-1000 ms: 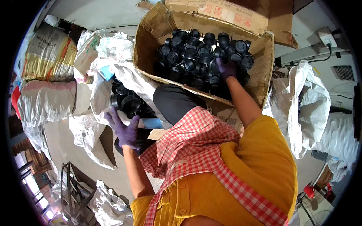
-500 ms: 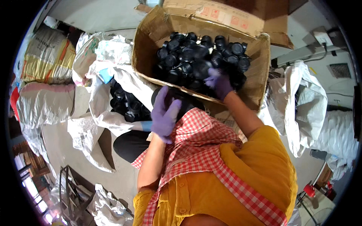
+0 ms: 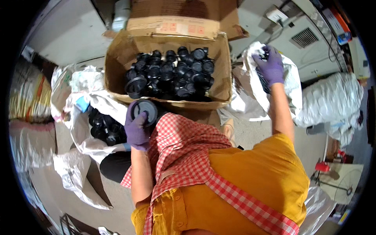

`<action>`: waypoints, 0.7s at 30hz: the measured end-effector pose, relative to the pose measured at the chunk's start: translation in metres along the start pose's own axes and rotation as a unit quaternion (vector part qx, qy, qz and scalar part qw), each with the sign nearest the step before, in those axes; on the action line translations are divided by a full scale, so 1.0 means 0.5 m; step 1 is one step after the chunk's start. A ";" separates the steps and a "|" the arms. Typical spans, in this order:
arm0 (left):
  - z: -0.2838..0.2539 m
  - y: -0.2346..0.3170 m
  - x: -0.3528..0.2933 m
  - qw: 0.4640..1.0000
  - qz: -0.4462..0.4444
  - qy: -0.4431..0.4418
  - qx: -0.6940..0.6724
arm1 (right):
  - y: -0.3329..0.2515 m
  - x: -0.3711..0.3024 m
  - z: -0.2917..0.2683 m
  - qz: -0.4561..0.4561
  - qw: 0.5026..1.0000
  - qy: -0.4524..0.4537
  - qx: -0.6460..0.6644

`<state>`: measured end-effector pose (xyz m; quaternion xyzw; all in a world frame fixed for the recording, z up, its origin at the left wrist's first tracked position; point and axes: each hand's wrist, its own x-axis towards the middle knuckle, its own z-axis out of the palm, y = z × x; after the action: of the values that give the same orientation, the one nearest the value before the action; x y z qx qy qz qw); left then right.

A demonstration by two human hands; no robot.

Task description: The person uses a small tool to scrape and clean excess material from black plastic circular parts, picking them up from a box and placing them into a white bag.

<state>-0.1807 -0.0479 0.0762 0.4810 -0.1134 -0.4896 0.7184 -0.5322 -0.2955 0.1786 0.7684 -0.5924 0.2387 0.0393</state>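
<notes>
My left hand (image 3: pixel 137 131), in a purple glove, grips a round black plastic cap (image 3: pixel 145 111) with the thumb laid across its face, just in front of the cardboard box (image 3: pixel 166 102). Inside that box is a heap of black plastic parts (image 3: pixel 166 72), many with round caps. Far to the right, my right hand (image 3: pixel 272 67), gloved the same, reaches into the mouth of a white woven sack (image 3: pixel 291 88). Its fingers curl round a small black part (image 3: pixel 264 54) whose exact shape is hard to make out; more dark pieces show below the hand.
Left of the box, an open white sack (image 3: pixel 84 135) holds more black parts (image 3: pixel 105 127). Full sacks stand at the far left (image 3: pixel 31 141) and right (image 3: pixel 333 98). The box's raised flap (image 3: pixel 176 25) leans back toward a pale cabinet with a vent (image 3: pixel 304 38).
My right hand has left the box and moved right to the white sack. My left hand, fingers apart and without a cap before, now holds the round cap. The view has shifted rightward.
</notes>
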 end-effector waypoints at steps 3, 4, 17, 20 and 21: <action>-0.033 0.003 -0.013 0.991 0.063 -0.038 0.109 | 0.089 0.000 0.012 0.177 0.928 -0.260 -0.199; -0.029 0.018 -0.023 0.993 0.039 -0.034 0.104 | 0.076 0.000 0.009 0.172 0.917 -0.214 -0.291; -0.015 0.079 -0.112 0.951 -0.114 -0.181 0.222 | -0.428 -0.176 0.078 -0.585 0.715 -0.115 0.365; -0.027 0.087 -0.133 0.934 -0.088 -0.161 0.307 | -0.445 -0.251 0.139 -0.545 0.731 -0.279 0.303; -0.024 0.091 -0.143 0.897 -0.034 -0.161 0.410 | -0.460 -0.257 0.121 -0.540 0.740 -0.340 0.213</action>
<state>-0.1817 0.0197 0.1287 0.6513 -0.4019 -0.4942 0.4124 -0.3229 -0.1340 0.1231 0.9780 0.0135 0.0206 -0.2072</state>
